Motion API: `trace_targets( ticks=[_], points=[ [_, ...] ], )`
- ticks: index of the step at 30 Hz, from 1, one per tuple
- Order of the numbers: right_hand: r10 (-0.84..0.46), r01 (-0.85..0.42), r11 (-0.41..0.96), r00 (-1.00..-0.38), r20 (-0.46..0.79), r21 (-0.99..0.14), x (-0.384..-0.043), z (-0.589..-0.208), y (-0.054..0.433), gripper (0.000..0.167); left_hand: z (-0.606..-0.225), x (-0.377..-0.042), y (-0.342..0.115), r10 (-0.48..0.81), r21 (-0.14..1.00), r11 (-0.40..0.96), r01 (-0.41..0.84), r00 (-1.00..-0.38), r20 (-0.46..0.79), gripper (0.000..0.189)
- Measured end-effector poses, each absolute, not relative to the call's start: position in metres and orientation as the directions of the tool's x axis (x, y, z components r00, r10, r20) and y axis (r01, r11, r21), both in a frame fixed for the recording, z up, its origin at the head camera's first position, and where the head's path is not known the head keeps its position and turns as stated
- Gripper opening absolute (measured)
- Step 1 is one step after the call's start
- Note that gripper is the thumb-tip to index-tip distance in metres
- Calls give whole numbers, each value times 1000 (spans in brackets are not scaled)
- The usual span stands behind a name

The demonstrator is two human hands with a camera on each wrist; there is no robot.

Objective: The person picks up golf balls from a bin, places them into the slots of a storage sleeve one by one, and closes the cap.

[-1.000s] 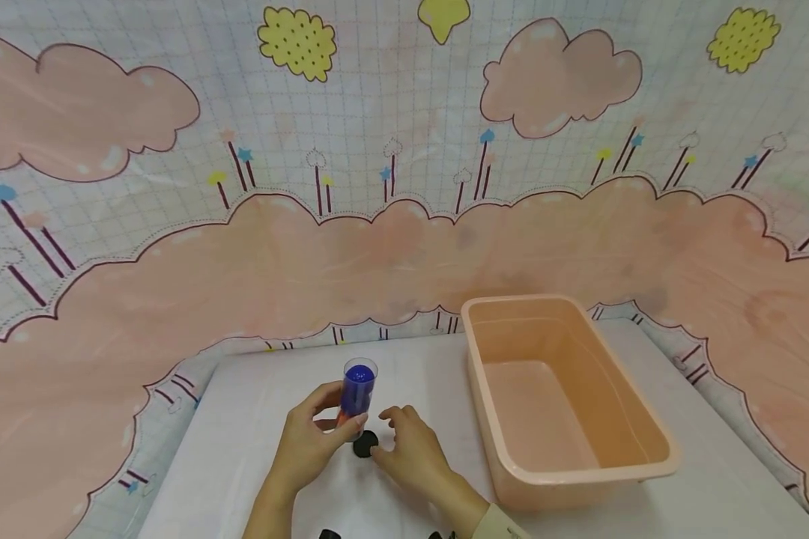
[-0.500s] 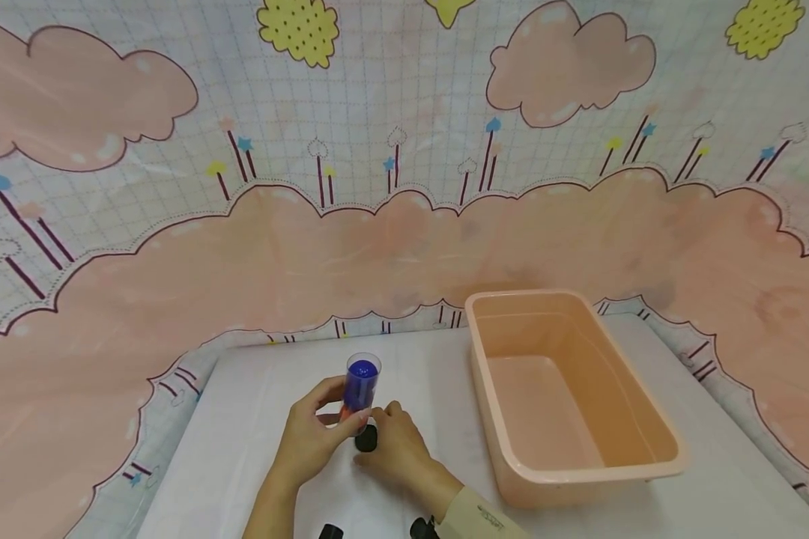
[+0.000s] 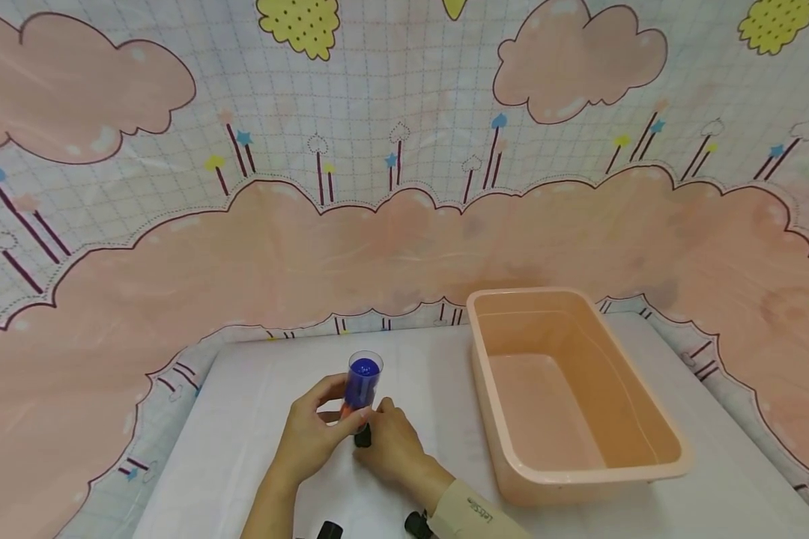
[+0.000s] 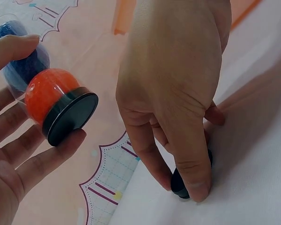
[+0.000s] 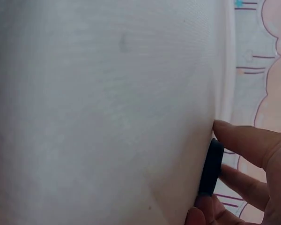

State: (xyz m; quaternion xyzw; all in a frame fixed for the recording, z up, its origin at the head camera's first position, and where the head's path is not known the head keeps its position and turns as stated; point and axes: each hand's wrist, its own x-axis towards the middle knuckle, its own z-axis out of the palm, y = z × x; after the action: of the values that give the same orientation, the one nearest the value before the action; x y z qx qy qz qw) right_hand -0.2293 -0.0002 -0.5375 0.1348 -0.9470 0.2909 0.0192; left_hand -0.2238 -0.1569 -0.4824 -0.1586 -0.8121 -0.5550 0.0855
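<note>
In the head view my left hand grips a clear plastic tube, its thumb and fingers around the sides. A blue ball and an orange ball are inside, the orange one beside the black end cap. The tube's other end looks uncovered. Just right of it, low at the white table, my right hand pinches a round black lid between thumb and fingers. The lid stands tilted on edge, and the fingers partly hide it in the left wrist view.
A peach plastic bin stands on the white table to the right of both hands. Small black objects show at the bottom edge by the wrists. A cloud-patterned cloth hangs behind the table.
My right hand has moved left onto the black lid and taken hold of it. The lid has gone from lying flat to tilted. My left hand still holds the tube, nearly in place.
</note>
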Motion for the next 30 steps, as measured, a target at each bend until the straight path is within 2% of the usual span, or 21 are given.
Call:
trace_targets(
  ticks=[10, 14, 21, 30],
  points=[
    [-248, -264, 796, -963, 103, -545, -233, -537, 3, 49, -485, -227, -156, 165, 871, 339, 356, -934, 317, 52],
    [-244, -254, 792, -965, 94, -555, -234, -537, 7, 45, -487, -228, -154, 167, 874, 335, 352, -935, 312, 52],
    [-228, -223, 752, -971, 72, -621, -233, -536, 17, 45, -489, -228, -151, 173, 881, 328, 341, -939, 299, 52],
    [-173, -209, 668, -977, 124, -714, -227, -531, 37, 33, -493, -229, -146, 181, 883, 324, 340, -938, 295, 52]
  ],
)
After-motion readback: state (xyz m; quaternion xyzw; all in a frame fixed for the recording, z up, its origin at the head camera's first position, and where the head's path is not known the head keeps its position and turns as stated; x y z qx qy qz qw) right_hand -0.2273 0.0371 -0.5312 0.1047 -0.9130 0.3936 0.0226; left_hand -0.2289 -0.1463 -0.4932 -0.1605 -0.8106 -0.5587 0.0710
